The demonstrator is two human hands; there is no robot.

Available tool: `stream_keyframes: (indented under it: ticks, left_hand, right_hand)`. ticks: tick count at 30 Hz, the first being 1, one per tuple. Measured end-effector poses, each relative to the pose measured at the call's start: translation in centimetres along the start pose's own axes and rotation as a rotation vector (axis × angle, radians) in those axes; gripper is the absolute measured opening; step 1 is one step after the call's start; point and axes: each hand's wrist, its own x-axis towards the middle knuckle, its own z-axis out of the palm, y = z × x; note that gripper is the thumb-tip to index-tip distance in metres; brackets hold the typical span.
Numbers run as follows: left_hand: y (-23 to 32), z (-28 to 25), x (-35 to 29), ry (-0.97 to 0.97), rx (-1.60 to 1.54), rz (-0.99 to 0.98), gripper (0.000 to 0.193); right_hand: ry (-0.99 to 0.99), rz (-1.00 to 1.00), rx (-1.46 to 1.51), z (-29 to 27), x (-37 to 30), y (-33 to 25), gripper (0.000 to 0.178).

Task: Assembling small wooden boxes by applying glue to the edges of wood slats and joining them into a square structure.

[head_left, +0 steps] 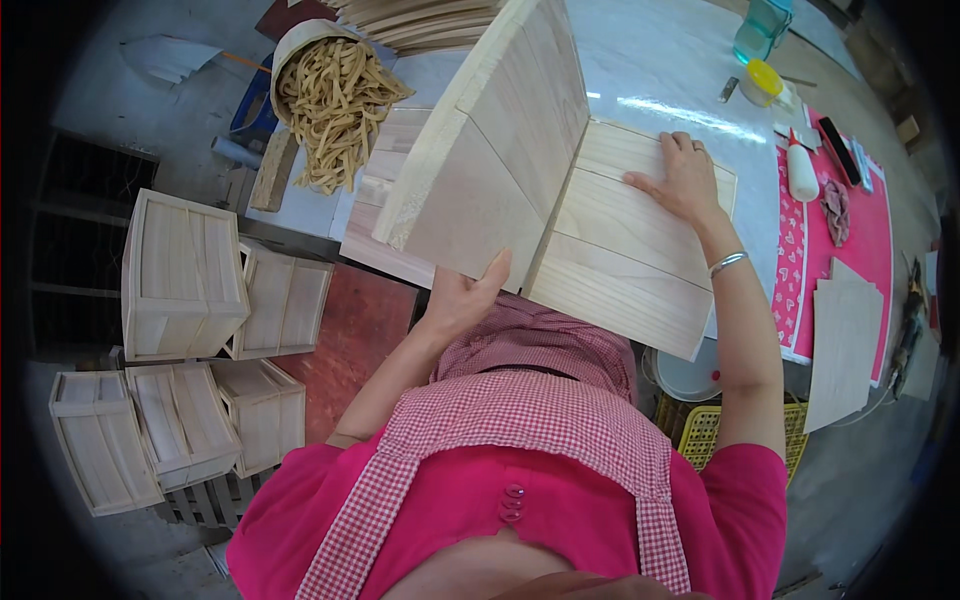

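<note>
Work table (660, 60): pale glossy top. Landmark: flat wooden panel (625, 250) lying on the table at its near edge. Left of panel: stack of wooden slats (385, 190), partly hidden. Right of panel: pink patterned mat (880, 215) on the tabletop, carrying a white glue bottle (801, 170), a crumpled rag (836, 208) and a thin plywood sheet (843, 345) that overhangs the edge. Beyond the panel, far right: yellow-lidded jar (762, 82) and a blue-green container (762, 28).
</note>
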Motion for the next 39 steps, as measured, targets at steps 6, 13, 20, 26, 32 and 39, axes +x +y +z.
stream_keyframes:
  ticks: [6, 13, 20, 26, 32, 39]
  left_hand:
    - [0.0, 1.2, -0.7, -0.061, 0.137, 0.124, 0.016]
    - [-1.1, 1.6, -1.6, 0.003, 0.137, -0.062, 0.020]
    - [-1.6, 0.8, -2.0, 0.014, 0.098, -0.216, 0.035]
    - [-4.0, -0.1, -2.4, 0.024, 0.018, -0.229, 0.036]
    - [-3.8, 0.1, -2.0, 0.075, 0.041, -0.325, 0.036]
    - [-3.7, 0.5, -1.9, 0.103, -0.034, -0.254, 0.038]
  right_hand:
    - [0.018, 0.008, 0.003, -0.5, 0.0, 0.3, 0.077]
    - [0.070, -0.050, 0.041, 0.9, 0.0, 0.5, 0.067]
    - [0.510, 0.247, -0.010, -4.7, -1.7, 14.2, 0.042]
    - [0.272, 0.880, -0.305, -5.8, -9.0, 28.9, 0.035]
    - [-0.030, 0.879, 0.131, -11.6, -11.8, 29.2, 0.068]
    - [-0.373, 0.814, -0.419, -16.7, -27.3, 16.7, 0.098]
